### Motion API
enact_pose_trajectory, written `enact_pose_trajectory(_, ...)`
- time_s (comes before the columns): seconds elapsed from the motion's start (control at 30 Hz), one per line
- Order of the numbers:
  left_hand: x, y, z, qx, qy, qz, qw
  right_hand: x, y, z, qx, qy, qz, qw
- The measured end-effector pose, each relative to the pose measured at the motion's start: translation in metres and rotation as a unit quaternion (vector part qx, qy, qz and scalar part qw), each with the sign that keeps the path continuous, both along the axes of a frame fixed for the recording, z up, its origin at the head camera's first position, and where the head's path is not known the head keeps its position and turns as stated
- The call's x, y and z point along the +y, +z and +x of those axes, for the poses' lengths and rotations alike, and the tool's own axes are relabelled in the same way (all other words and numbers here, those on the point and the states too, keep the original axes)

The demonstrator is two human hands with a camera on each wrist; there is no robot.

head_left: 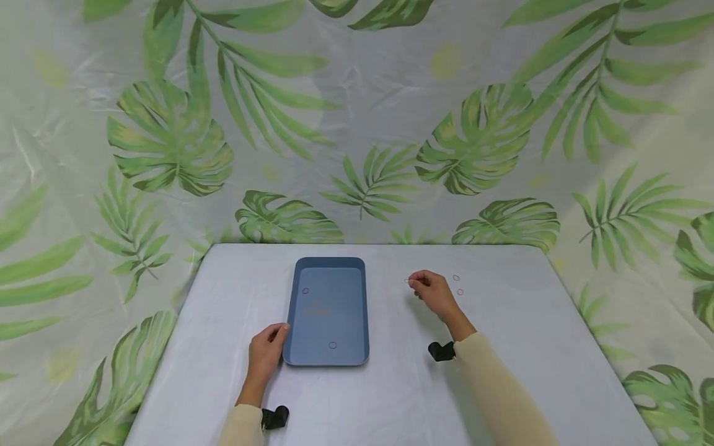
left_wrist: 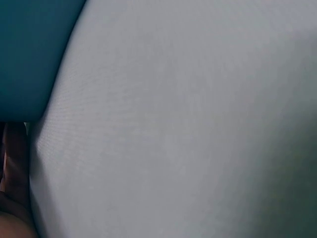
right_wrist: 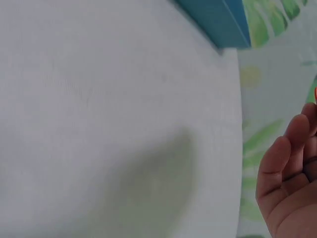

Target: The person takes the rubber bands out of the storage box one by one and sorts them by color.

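A blue rectangular tray (head_left: 348,310) lies on the white-covered table. My left hand (head_left: 264,354) grips its left side near the front corner, the thumb at the rim. Inside the tray lie two thin red rubber bands, one rubber band (head_left: 305,288) toward the back and another rubber band (head_left: 333,342) near the front. To the right of the tray, my right hand (head_left: 437,298) pinches a small rubber band (head_left: 406,281) between thumb and fingertips, above the table. In the right wrist view, a bit of red shows at the fingertips (right_wrist: 309,110).
Two more red rubber bands, a farther band (head_left: 456,275) and a nearer band (head_left: 460,289), lie on the table (head_left: 519,347) just right of my right hand. A leaf-patterned curtain (head_left: 390,124) hangs behind the table's back edge and along the sides.
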State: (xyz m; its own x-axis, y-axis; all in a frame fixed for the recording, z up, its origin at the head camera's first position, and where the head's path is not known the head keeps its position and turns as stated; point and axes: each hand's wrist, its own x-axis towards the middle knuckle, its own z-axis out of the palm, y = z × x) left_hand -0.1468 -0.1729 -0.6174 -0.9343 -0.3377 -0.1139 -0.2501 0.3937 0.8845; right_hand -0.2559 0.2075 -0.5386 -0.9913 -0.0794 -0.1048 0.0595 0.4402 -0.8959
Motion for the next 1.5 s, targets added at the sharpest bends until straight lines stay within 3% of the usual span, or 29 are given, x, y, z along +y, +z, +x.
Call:
enact_pose_trajectory(0.23,-0.001,0.0,0.001,0.003,-0.003,-0.002,1.0,0.05,-0.003,-0.012,-0.027,-0.048,-0.009,0.998)
enact_pose_trajectory(0.43,-0.002,-0.002,0.002,0.003,-0.005,-0.003,1.0,0.089,-0.005,-0.016,-0.064,-0.115,-0.015,0.991)
enact_pose_trajectory(0.63,-0.002,-0.002,0.0,0.001,-0.003,0.002,1.0,0.113,-0.008,-0.022,-0.057,-0.144,0.019,0.988)
enact_pose_trajectory(0.77,-0.003,-0.001,0.0,0.005,-0.003,0.0,1.0,0.121,-0.011,-0.027,-0.052,-0.144,0.058,0.986)
enact_pose_trajectory(1.1,-0.003,-0.003,0.0,0.0,-0.005,0.001,1.0,0.132,-0.032,-0.028,-0.099,-0.139,0.151,0.974)
enact_pose_trajectory(1.27,-0.003,-0.003,0.0,0.0,-0.001,0.0,1.0,0.13,-0.038,-0.027,-0.087,-0.141,0.184,0.969)
enact_pose_trajectory(1.5,-0.003,-0.002,-0.001,0.002,-0.006,0.006,1.0,0.129,-0.043,-0.026,-0.08,-0.172,0.203,0.96)
